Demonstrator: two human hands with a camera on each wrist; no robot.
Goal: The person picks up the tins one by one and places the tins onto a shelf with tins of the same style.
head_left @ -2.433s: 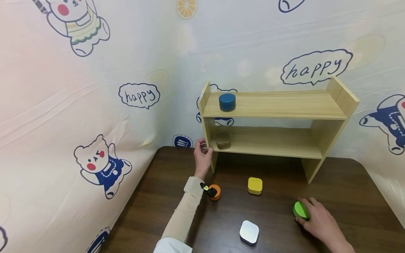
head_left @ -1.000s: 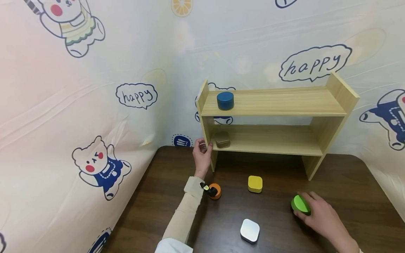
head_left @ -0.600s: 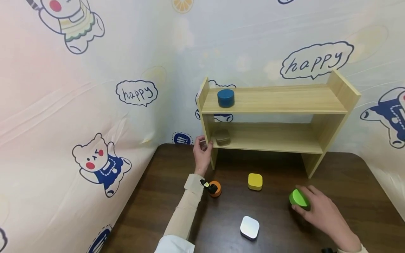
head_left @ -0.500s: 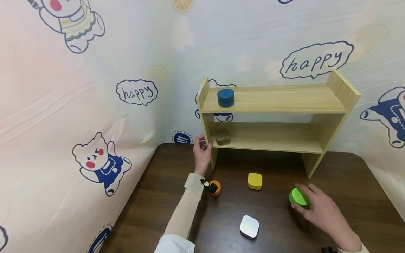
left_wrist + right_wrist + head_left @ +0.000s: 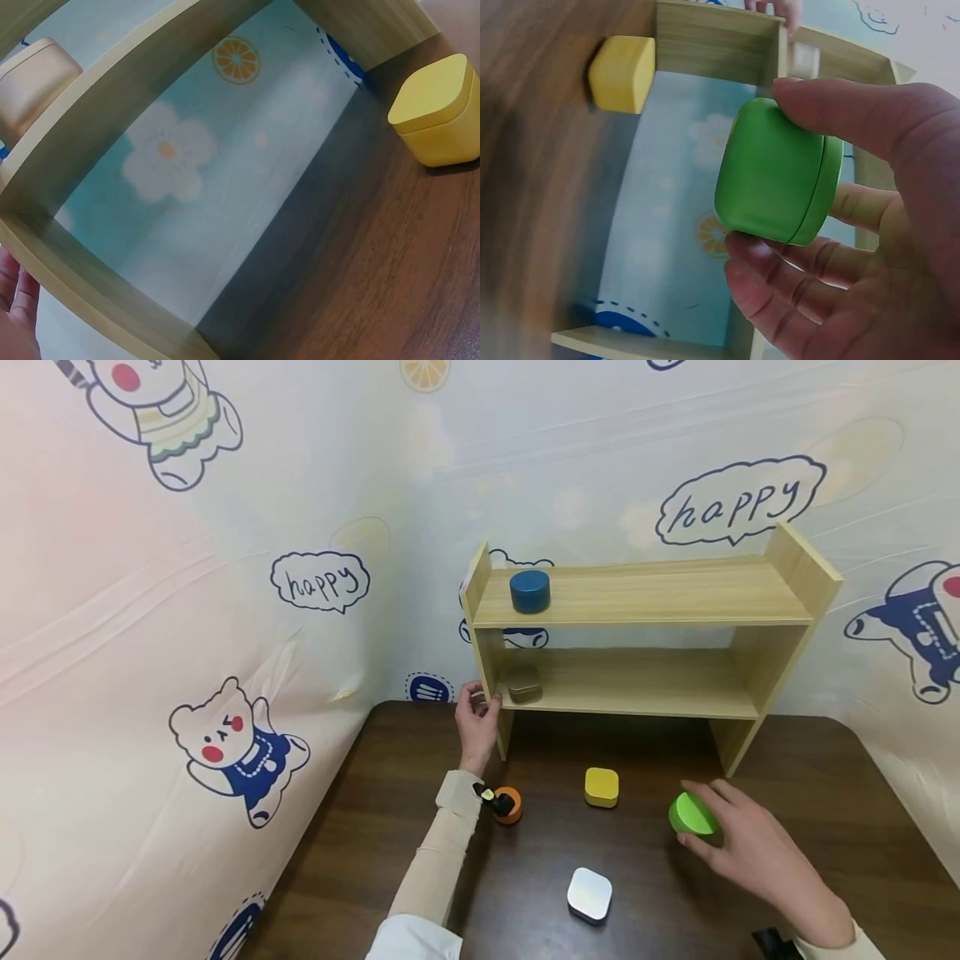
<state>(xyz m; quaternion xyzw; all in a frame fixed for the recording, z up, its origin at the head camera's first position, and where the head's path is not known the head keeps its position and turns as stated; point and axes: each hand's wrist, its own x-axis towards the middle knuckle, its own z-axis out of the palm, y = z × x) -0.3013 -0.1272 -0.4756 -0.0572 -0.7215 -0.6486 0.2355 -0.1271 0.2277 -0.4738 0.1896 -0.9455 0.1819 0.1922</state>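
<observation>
My right hand (image 5: 750, 839) pinches a round green lidded tin (image 5: 692, 815) between thumb and fingers. The tin is tilted and appears raised off the dark wooden table. In the right wrist view, the thumb presses one side of the green tin (image 5: 776, 176) and fingertips touch the other. My left hand (image 5: 477, 727) grips the left side panel of a pale two-tier wooden shelf (image 5: 637, 593), thumb at the front edge near the lower board. Its fingers are partly hidden in the left wrist view. A blue round tin (image 5: 530, 592) stands on the top board, a brownish tin (image 5: 523, 684) on the lower one.
On the table (image 5: 660, 910) lie a yellow square tin (image 5: 602, 787), a white square tin (image 5: 589, 895) and an orange round tin (image 5: 508, 807), partly hidden by the left wrist's camera. Patterned cloth (image 5: 337, 485) hangs behind and at both sides.
My right hand has come away from the table with the green tin, moving forward and left toward the shelf. The left hand keeps its place on the side panel. The view shifts slightly.
</observation>
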